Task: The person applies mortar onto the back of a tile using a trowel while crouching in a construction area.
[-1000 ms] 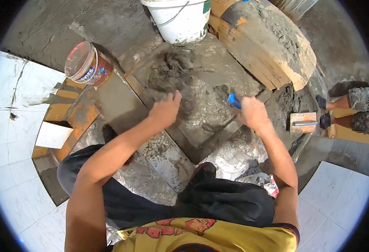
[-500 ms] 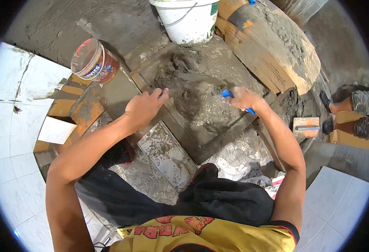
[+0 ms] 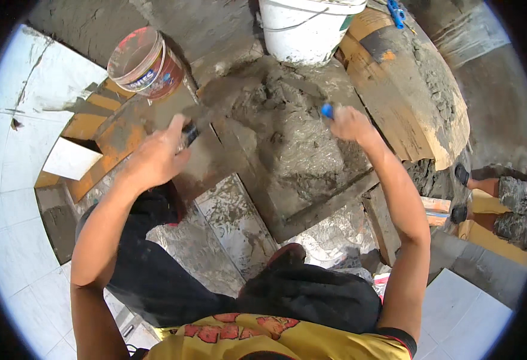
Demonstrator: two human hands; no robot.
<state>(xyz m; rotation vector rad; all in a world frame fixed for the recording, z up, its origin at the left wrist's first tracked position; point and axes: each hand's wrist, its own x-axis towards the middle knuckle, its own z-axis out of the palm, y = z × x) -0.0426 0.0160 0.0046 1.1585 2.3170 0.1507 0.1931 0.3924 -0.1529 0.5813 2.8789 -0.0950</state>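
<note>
My right hand (image 3: 350, 125) is closed around the blue handle of a trowel (image 3: 327, 110) over the right part of a wet grey mortar heap (image 3: 308, 147). The blade cannot be made out against the mortar. Farther left, my left hand (image 3: 155, 153) is slightly blurred, with a dark, handle-like object (image 3: 189, 133) between thumb and fingers. What tool it belongs to, if any, I cannot tell. This hand is just below a red-brown paint bucket (image 3: 166, 84) and to the left of the mortar. The mortar lies on a flat board with a low edge (image 3: 326, 207).
A white bucket (image 3: 308, 36) stands behind the mortar. Mortar-smeared cardboard (image 3: 389, 99) lies right, with a blue tool (image 3: 396, 15) at its far end. A white tile piece (image 3: 72, 158) is at left. Another person's legs (image 3: 485, 207) show at far right.
My left hand has drawn back left and down from the mortar's edge and now has a dark object in its fingers. My right hand stays over the mortar with the trowel. The view has shifted.
</note>
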